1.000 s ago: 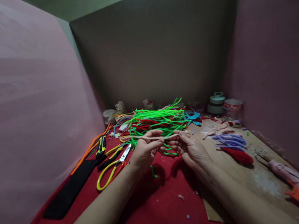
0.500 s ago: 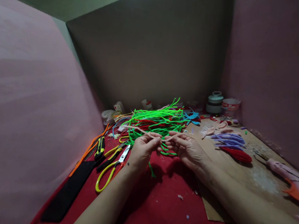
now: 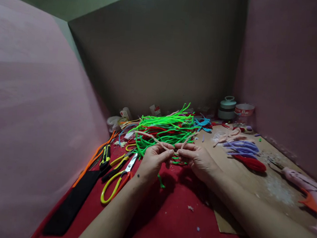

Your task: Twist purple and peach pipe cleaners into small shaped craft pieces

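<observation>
A pale pink pipe cleaner (image 3: pixel 149 135) runs between my two hands, its ends sticking out up and away on either side. My left hand (image 3: pixel 155 157) pinches it between thumb and fingertips. Close beside, my right hand (image 3: pixel 196 157) grips it too, with a length rising above the fingers. The short part between my fingertips is bent and partly hidden by them. Just beyond the hands lies a big heap of green pipe cleaners (image 3: pixel 165 121), with red ones mixed in.
Yellow-handled scissors (image 3: pixel 110 189), pliers (image 3: pixel 119 163) and a utility knife (image 3: pixel 105 157) lie on the left. On the right, a cardboard sheet (image 3: pixel 226 210) carries purple pipe cleaners (image 3: pixel 243 148), a red bundle (image 3: pixel 250 164) and a pink glue gun (image 3: pixel 297 177). A lidded pot (image 3: pixel 227 108) stands behind.
My hands have come slightly closer together and the pipe cleaner is bent more between them. Its right end now points upward more steeply.
</observation>
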